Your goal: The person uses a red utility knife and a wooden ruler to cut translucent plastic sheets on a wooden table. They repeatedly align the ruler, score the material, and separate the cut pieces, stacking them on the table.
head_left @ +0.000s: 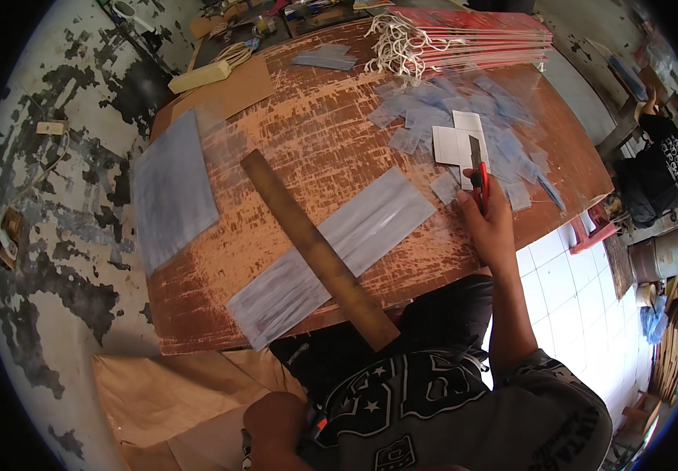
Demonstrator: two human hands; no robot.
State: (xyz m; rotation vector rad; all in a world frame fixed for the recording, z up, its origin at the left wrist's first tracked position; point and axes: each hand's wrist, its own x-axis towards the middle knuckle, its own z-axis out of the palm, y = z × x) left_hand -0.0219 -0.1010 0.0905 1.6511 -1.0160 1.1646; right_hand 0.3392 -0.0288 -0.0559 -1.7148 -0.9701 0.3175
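A red-handled utility knife (479, 188) with its blade out is gripped in my right hand (486, 216), over the table's right side. Its blade lies across several white paper pieces (450, 146). Clear bluish plastic pieces (504, 145) are scattered around them. In front of me, a long brown straightedge (319, 251) rests crosswise over a strip of greyish clear plastic sheet (390, 216), its near end jutting past the table edge. Of my left arm only a bent part shows low in the picture; the hand itself cannot be made out.
The worn brown table (331, 118) carries a larger plastic sheet (174, 188) at left and a cardboard piece (237, 86) behind it. A stack of red bags (464, 39) with white cords sits at the back right. Another person (665, 165) is at far right.
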